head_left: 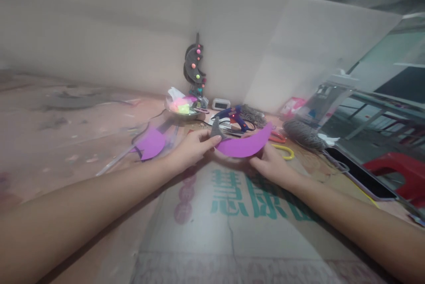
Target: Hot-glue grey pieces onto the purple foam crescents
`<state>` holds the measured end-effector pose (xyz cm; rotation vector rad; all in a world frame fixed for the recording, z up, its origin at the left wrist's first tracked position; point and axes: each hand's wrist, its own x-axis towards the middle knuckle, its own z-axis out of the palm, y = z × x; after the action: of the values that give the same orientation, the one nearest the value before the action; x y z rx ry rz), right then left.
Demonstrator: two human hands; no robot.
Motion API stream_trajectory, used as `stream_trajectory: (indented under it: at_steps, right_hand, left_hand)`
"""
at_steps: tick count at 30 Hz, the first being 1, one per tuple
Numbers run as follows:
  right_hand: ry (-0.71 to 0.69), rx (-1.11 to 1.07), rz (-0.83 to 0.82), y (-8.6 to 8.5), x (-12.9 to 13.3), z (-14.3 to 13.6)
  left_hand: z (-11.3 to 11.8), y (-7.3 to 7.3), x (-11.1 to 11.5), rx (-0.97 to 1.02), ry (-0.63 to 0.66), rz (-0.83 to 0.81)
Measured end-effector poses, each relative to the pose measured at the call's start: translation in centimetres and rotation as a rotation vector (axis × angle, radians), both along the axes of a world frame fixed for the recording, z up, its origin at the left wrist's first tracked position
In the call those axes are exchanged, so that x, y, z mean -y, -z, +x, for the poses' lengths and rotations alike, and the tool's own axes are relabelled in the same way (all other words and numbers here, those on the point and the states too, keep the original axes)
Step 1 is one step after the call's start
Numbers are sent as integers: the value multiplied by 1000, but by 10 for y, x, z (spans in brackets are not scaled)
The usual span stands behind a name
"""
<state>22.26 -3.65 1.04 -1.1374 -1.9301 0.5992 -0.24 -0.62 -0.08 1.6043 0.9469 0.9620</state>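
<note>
Between my two hands a purple paper crescent (pixel 244 146) is held up above a printed cardboard sheet (pixel 199 235). My left hand (pixel 201 144) pinches its left end, where a grey fuzzy piece (pixel 217 129) sticks up by the thumb; whether that piece is joined to the crescent I cannot tell. My right hand (pixel 267 160) grips the right part from below, its fingers partly hidden behind the purple. Beyond the hands lies a blue glue gun (pixel 234 117) with a small red light. Another purple paper piece (pixel 151 144) rests on the table to the left.
A metal bowl (pixel 182 114) of colourful bits stands at the back, by a grey crescent ornament (pixel 194 64) with pompoms against the wall. Grey yarn (pixel 303 133), yellow-handled scissors (pixel 284 152), a phone (pixel 361 173) and a clear plastic jug (pixel 327 102) are on the right.
</note>
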Motion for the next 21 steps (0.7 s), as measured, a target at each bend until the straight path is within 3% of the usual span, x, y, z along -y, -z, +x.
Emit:
stream_trajectory:
  at_steps: [3, 7, 9, 14, 21]
  right_hand:
    - [26, -127, -48, -3, 0, -3]
    - [-144, -210, -322, -5, 7, -7]
    - [-180, -200, -385, -4, 10, -8]
    - [-99, -205, -252, -3, 7, -8]
    - [68, -212, -259, -5, 1, -14]
  left_hand:
    - [1, 0, 1, -20, 54, 30]
    - [3, 2, 2, -46, 85, 61]
    - [4, 2, 2, -46, 109, 72]
    - [4, 1, 2, -45, 179, 96]
    - [4, 2, 2, -75, 201, 82]
